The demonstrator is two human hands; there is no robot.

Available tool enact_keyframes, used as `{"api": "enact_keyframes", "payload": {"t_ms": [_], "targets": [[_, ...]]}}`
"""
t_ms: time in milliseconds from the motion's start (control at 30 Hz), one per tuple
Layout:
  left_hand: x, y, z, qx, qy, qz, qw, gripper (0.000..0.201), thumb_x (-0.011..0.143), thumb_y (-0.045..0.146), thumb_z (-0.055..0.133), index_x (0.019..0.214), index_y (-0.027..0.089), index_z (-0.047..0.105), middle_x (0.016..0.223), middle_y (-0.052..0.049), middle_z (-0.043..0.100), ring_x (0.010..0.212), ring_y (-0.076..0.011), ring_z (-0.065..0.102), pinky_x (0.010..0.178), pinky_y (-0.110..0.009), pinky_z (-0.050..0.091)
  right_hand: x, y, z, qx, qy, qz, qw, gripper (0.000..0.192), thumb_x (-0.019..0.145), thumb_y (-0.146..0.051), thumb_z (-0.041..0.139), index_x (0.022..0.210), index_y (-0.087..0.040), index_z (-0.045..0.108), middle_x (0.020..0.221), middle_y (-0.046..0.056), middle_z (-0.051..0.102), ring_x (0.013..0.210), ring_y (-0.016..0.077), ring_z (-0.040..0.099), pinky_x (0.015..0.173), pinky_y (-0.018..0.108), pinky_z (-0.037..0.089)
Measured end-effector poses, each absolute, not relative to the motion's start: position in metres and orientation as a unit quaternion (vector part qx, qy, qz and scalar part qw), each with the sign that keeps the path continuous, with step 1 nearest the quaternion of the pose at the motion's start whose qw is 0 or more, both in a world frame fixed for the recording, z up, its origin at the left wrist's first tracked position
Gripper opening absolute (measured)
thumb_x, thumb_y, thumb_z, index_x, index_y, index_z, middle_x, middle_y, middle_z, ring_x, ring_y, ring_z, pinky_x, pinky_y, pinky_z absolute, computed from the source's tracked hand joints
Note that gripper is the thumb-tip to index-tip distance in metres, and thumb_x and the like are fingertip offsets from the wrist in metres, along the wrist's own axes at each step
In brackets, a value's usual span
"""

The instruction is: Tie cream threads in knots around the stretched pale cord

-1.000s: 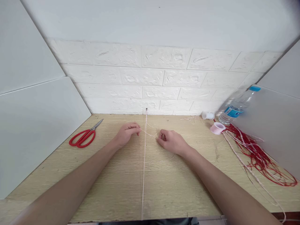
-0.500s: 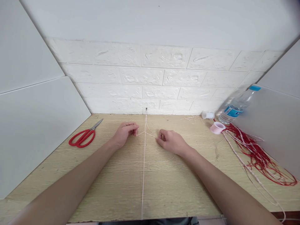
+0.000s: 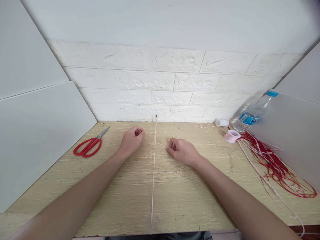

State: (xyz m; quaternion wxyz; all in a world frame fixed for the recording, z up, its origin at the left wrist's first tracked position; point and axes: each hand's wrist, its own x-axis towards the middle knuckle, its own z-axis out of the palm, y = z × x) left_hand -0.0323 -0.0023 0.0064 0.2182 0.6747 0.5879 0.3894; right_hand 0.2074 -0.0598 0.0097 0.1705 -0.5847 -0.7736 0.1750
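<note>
Both hands near counter (image 3: 75,186) back edge, either side of taut cord (image 3: 153,180) — nail (image 3: 156,116) to front edge. Left hand (image 3: 131,140) and right hand (image 3: 182,151): fingers pinch thin thread (image 3: 160,144) ends. Scissors (image 3: 88,146) toward left edge.

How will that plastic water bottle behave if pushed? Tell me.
The water bottle lies tilted against the white side panel, so a nudge would probably make it slide or roll. It looks clear and mostly empty, so it is likely light. Its smooth round body may slip or skid across the wooden table.
</note>
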Motion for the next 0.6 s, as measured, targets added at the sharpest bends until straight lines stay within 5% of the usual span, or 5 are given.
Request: {"api": "enact_keyframes", "payload": {"t_ms": [600], "targets": [[-0.0317, -0.0019, 0.0068, 0.707, 0.531, 0.36, 0.298, 0.026, 0.079, 0.043, 0.055, 0.071, 0.019, 0.061, 0.071, -0.001, 0.064, 0.069, -0.0158, 0.056, 0.068, -0.028, 0.041, 0.2064, -0.0619, 0.0111, -0.589, -0.775, 0.166, 0.158, 0.016, 0.09, -0.035, 0.049, 0.082, -0.022, 0.054, 0.075, -0.002, 0.064, 0.064, 0.0117, 0.051, 0.054, 0.025, 0.024]]}}
